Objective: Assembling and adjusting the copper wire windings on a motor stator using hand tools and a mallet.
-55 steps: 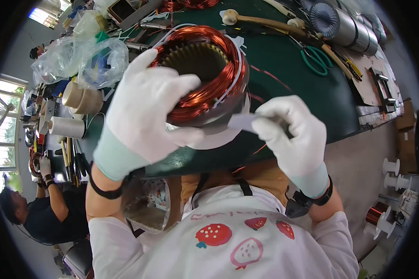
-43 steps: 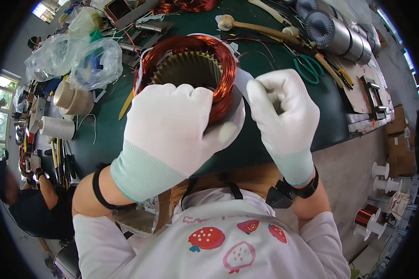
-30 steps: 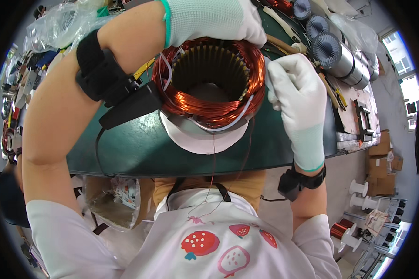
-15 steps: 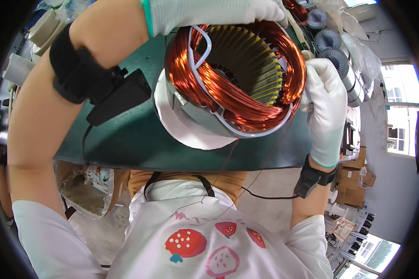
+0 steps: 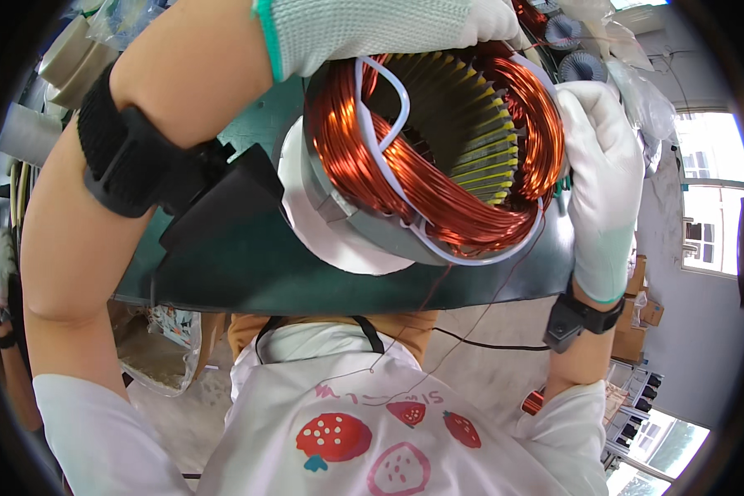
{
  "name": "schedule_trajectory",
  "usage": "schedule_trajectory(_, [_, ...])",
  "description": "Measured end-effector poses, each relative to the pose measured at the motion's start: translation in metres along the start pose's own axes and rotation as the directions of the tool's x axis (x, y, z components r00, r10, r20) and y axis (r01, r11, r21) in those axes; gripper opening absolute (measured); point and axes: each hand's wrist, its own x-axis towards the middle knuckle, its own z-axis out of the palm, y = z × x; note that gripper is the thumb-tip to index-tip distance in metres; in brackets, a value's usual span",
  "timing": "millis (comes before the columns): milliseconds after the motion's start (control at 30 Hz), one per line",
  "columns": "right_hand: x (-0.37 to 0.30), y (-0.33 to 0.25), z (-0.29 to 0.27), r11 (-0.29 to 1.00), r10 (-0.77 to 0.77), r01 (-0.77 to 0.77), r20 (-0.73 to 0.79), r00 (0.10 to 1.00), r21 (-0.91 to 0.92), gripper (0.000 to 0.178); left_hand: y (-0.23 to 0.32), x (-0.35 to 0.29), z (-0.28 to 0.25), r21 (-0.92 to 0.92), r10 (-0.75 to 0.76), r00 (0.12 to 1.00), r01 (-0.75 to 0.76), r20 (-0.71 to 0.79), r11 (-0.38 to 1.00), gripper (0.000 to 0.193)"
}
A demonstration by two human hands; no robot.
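Note:
A motor stator (image 5: 331, 211) stands tilted before me on a white round base (image 5: 351, 252). Thick copper windings (image 5: 463, 198) ring its slotted bore, where yellow slot liners (image 5: 488, 165) show. White sleeving (image 5: 376, 149) loops over the near-left coils and follows the front rim. My left hand (image 5: 413, 29), gloved, reaches across the stator's far side, its fingers bent over the far right edge. Also gloved, my right hand (image 5: 603, 149) has curled fingers pressed against the right edge of the windings. A pale strip runs between both hands; what the fingertips grip is hidden.
The green table (image 5: 306, 285) ends just before my body. Fine wires (image 5: 504, 285) hang from the stator onto my shirt. Grey ribbed cores (image 5: 583, 66) line the back right; white rolls (image 5: 66, 54) stand left. A lined carton (image 5: 161, 343) sits below the table's left edge.
The stator has shifted slightly right and nearer in view. Both hands have moved right with it, and my right hand sits a little farther out, fingers still curled at the rim.

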Motion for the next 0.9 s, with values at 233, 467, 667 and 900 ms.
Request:
schedule_trajectory(233, [0.026, -0.021, -0.007, 0.99, 0.033, -0.003, 0.211, 0.977, -0.142, 0.017, 0.023, 0.019, -0.027, -0.484, -0.5, 0.771, 0.637, 0.395, 0.6, 0.047])
schedule_trajectory(467, [0.024, -0.013, -0.011, 0.996, 0.05, -0.029, 0.24, 0.97, -0.089, 0.017, 0.023, 0.012, -0.028, -0.482, -0.568, 0.711, 0.701, 0.414, 0.526, 0.048])
schedule_trajectory(667, [0.025, -0.02, -0.025, 0.988, 0.096, -0.052, 0.32, 0.943, -0.143, 0.019, 0.013, 0.015, -0.023, -0.51, -0.537, 0.716, 0.696, 0.446, 0.505, 0.046])
schedule_trajectory(900, [0.01, 0.001, -0.014, 0.999, 0.033, -0.032, 0.221, 0.975, -0.008, 0.015, 0.008, 0.009, -0.014, -0.493, -0.442, 0.841, 0.541, 0.313, 0.681, 0.036])
